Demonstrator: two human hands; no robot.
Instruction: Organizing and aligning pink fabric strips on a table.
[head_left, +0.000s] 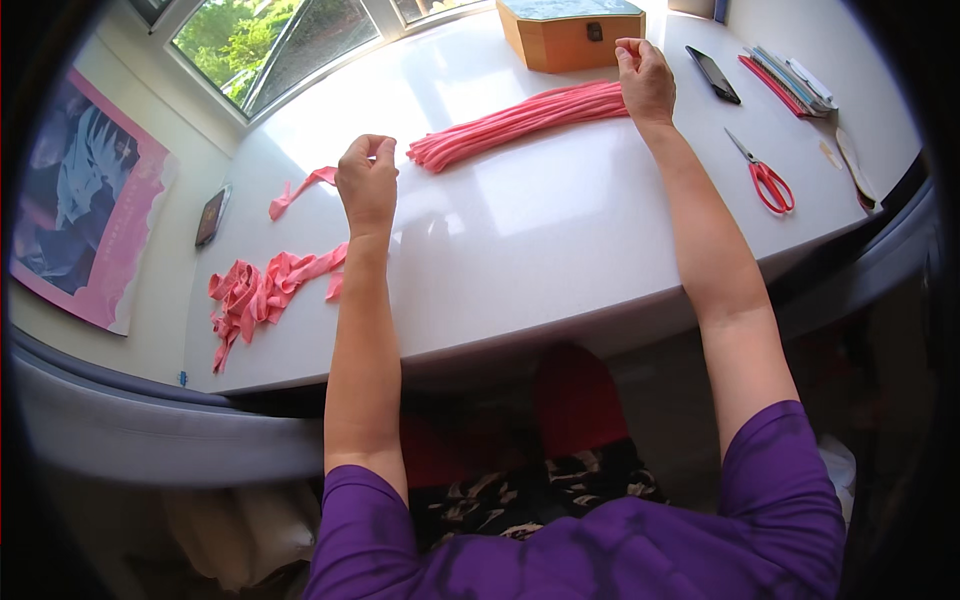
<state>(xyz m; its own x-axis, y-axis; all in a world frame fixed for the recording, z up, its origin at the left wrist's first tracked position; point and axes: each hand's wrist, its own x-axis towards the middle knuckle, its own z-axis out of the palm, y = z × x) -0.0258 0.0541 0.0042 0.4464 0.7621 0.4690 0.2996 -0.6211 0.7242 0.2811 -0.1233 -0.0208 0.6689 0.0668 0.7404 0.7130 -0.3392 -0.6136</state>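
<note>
A long bundle of pink fabric strands (517, 124) lies slantwise across the white table, its strands side by side. Just off the bundle's left end is my left hand (367, 180), thumb and fingers drawn together, with nothing visible between the tips. A loose pink strip (304, 191) runs behind this hand; whether they touch is hidden. My right hand (646, 82) covers the bundle's right end from view. Its fingers are curled closed, and no strand shows in them. Left of my left forearm lies a tangled heap of pink fabric strips (262, 292).
A wooden box (574, 41) with a metal clasp stands at the back, beyond the bundle. Red-handled scissors (769, 184), a black phone (712, 75) and stacked notebooks (791, 79) lie to the right. Another phone-like device (213, 216) leans by the left wall. The table's front edge (525, 328) crosses beneath my forearms.
</note>
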